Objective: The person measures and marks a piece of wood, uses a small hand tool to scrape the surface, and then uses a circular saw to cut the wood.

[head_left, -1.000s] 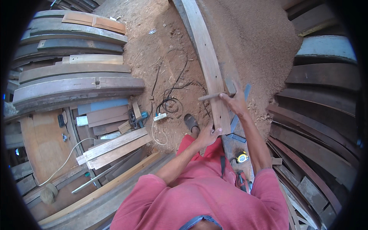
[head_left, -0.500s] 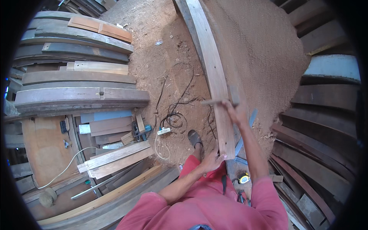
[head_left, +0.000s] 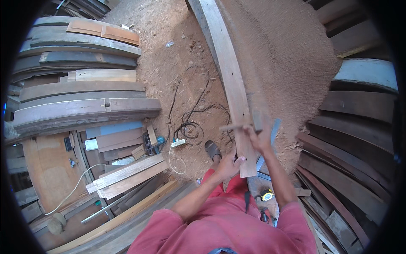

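My left hand (head_left: pixel 229 165) grips the left edge of a long weathered plank (head_left: pixel 228 70) close to its near end. My right hand (head_left: pixel 259 139) is closed on a tool (head_left: pixel 231 127), a thin bar with a greyish block at one end, held crosswise over the plank; motion blurs it. The plank lies lengthwise away from me along a darker beam (head_left: pixel 202 31). Below its near end, beside my body, are a yellow tape measure (head_left: pixel 267 196) and a red-and-black tool (head_left: pixel 264 216), partly hidden. A blue strip (head_left: pixel 275 129) lies right of the plank.
Stacked boards (head_left: pixel 84 105) fill the left, with a wooden panel (head_left: pixel 50 169) and a teal power tool (head_left: pixel 159 143). A white power strip (head_left: pixel 178 142) and dark cables (head_left: pixel 190 131) lie on the dirt. More boards (head_left: pixel 351 127) line the right, beside sawdust (head_left: pixel 287 51).
The plank's near end has shifted toward me. In the last half second my right hand has moved nearer with the tool, and my left hand slightly farther up the plank's edge.
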Tool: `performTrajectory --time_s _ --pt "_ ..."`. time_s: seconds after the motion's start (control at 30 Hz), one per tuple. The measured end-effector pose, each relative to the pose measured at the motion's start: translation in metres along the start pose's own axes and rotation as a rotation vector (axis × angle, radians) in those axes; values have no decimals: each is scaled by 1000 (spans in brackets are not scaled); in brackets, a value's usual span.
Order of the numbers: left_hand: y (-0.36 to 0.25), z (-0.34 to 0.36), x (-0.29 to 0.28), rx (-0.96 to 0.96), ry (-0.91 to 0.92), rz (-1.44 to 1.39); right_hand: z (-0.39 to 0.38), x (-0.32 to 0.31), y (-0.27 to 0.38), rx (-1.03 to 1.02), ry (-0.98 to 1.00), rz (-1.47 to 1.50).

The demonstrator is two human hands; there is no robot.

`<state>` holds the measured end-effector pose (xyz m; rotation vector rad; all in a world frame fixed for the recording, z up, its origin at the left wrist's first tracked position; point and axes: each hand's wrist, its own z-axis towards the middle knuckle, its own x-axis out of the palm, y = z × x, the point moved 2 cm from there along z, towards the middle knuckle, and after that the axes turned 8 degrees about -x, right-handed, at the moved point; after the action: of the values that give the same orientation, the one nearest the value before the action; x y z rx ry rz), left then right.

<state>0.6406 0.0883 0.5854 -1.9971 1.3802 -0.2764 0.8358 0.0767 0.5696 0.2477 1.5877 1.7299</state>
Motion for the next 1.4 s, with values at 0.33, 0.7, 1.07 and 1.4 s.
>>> performTrajectory --time_s 0.33,0.7,1.07,1.4 --pt "21 9 1 -1 -2 153 128 42 -19 132 87 421" --pt "-12 89 -45 104 -264 -119 131 14 3 26 156 -94" --pt "-53 77 -70 74 -157 170 175 44 -11 338 201 239" --pt "-91 124 -124 229 -267 59 155 43 -3 106 41 232"
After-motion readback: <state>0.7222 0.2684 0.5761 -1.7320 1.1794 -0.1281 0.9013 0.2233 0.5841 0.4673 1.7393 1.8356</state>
